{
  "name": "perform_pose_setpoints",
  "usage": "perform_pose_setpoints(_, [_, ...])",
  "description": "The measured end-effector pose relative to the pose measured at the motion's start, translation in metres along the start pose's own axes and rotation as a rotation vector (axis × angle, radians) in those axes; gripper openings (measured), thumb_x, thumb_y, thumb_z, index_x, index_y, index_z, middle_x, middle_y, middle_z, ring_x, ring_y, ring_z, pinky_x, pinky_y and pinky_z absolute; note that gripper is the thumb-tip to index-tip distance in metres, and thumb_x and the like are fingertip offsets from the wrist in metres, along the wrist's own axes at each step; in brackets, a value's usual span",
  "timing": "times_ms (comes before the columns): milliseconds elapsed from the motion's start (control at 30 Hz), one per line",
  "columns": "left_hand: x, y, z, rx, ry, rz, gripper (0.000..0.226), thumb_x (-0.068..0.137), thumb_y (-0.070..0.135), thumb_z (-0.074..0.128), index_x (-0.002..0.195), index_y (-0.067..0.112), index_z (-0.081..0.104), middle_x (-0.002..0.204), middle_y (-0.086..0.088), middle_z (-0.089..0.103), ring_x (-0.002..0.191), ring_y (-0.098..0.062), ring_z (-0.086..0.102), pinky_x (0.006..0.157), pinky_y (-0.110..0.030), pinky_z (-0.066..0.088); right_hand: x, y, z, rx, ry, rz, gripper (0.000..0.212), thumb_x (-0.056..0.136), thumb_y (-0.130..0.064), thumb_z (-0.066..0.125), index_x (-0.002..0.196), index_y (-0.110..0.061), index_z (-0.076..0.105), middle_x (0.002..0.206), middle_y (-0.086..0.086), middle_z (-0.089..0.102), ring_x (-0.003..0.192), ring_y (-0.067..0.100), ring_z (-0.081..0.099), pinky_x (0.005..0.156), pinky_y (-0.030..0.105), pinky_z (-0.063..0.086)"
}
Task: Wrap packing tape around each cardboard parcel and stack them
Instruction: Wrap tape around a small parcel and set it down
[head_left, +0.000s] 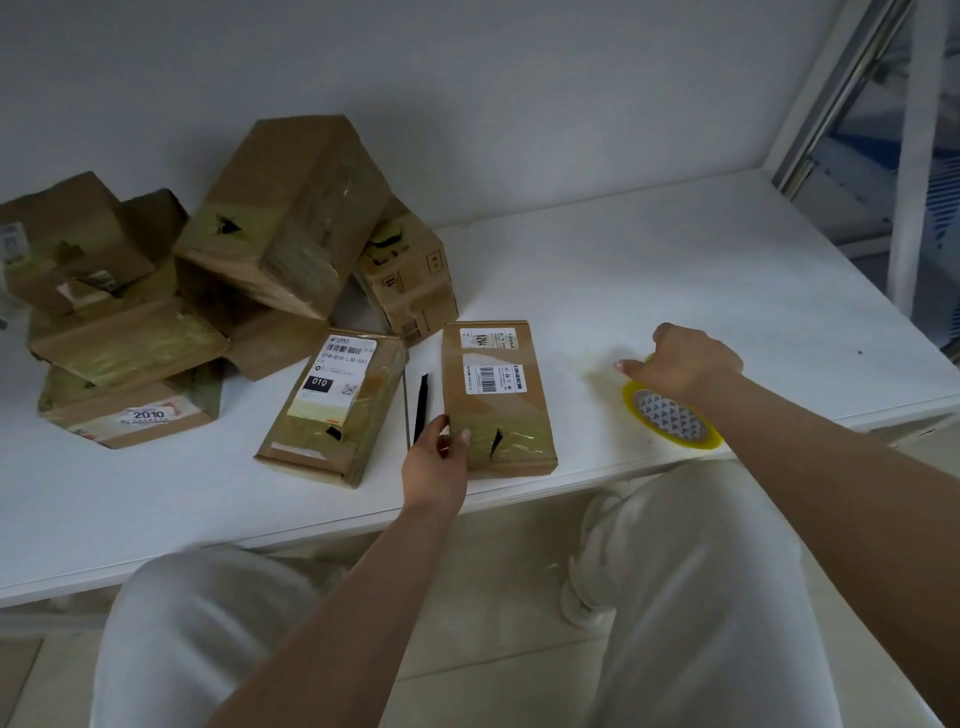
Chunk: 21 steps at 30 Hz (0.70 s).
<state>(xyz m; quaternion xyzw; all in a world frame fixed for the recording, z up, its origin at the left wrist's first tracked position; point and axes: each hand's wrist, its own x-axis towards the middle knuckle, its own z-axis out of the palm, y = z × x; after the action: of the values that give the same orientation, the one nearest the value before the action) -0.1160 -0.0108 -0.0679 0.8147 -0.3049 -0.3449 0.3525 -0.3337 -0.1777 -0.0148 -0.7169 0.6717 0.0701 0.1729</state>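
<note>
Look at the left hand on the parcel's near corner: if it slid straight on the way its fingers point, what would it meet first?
Probably the black tear in the tape on the parcel that the left hand holds; depth is uncertain.

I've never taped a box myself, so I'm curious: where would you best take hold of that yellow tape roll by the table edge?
Probably by its rim. The tape roll stands tilted at the table edge, open core facing us, so a hand from above, like the right hand, can hook fingers through the core and clamp the yellow band.
</note>
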Motion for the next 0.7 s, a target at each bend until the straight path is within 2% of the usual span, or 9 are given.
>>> perform_pose_setpoints(167, [0.003,-0.005,0.001,0.077,-0.025,-0.019,0.041,0.1,0.028,0.051,0.14,0.016,0.05,0.129,-0.005,0.062,0.117,-0.022,0.057,0.088,-0.026,0.043,0.0,0.002,0.004,-0.097,0.101,-0.027,0.068,0.091,-0.068,0.039,0.131,-0.014,0.05,0.125,0.01,0.059,0.119,0.031,0.049,0.093,0.039,0.038])
perform_pose_setpoints(300, [0.006,-0.01,0.0,0.076,-0.046,-0.022,0.043,0.099,0.028,0.053,0.141,0.017,0.05,0.134,-0.003,0.059,0.12,-0.024,0.056,0.099,-0.035,0.047,-0.003,0.006,0.004,-0.053,0.077,-0.072,0.063,0.094,-0.061,0.043,0.135,-0.015,0.048,0.13,0.011,0.057,0.124,0.032,0.045,0.097,0.04,0.037])
perform_pose_setpoints(400, [0.003,-0.012,-0.004,0.027,-0.039,-0.026,0.048,0.099,0.026,0.055,0.144,0.016,0.046,0.14,-0.004,0.054,0.123,-0.025,0.055,0.103,-0.04,0.046,-0.008,0.005,0.005,-0.07,0.159,-0.143,0.061,0.094,-0.055,0.046,0.139,-0.013,0.047,0.134,0.013,0.054,0.128,0.033,0.041,0.101,0.041,0.035])
perform_pose_setpoints(500, [-0.003,-0.015,-0.008,0.016,-0.028,0.015,0.045,0.099,0.021,0.054,0.143,0.014,0.046,0.139,-0.005,0.055,0.123,-0.02,0.054,0.097,-0.026,0.043,-0.019,-0.003,0.012,-0.024,0.338,-0.298,0.052,0.093,-0.041,0.056,0.135,-0.011,0.052,0.136,0.012,0.054,0.13,0.033,0.039,0.104,0.041,0.032])
perform_pose_setpoints(567, [-0.009,-0.016,-0.011,0.042,-0.009,0.073,0.042,0.1,0.018,0.053,0.142,0.013,0.048,0.137,-0.004,0.055,0.121,-0.017,0.054,0.09,-0.02,0.039,-0.028,-0.01,0.022,0.012,0.458,-0.467,0.044,0.088,-0.029,0.063,0.126,-0.006,0.06,0.128,0.014,0.06,0.125,0.036,0.047,0.1,0.043,0.037])
perform_pose_setpoints(633, [-0.016,-0.019,-0.013,0.074,0.03,0.149,0.039,0.1,0.014,0.051,0.139,0.012,0.051,0.136,-0.006,0.055,0.119,-0.017,0.054,0.091,-0.019,0.039,-0.038,-0.018,0.035,0.031,0.471,-0.629,0.04,0.082,-0.024,0.063,0.116,-0.002,0.065,0.118,0.017,0.065,0.116,0.038,0.055,0.093,0.046,0.046])
perform_pose_setpoints(700, [-0.023,-0.025,-0.013,0.131,0.057,0.251,0.037,0.099,0.011,0.051,0.136,0.013,0.054,0.133,-0.007,0.054,0.121,-0.018,0.052,0.1,-0.023,0.04,-0.048,-0.024,0.05,0.021,0.394,-0.751,0.038,0.078,-0.017,0.068,0.112,0.0,0.067,0.113,0.018,0.067,0.109,0.039,0.058,0.088,0.046,0.051])
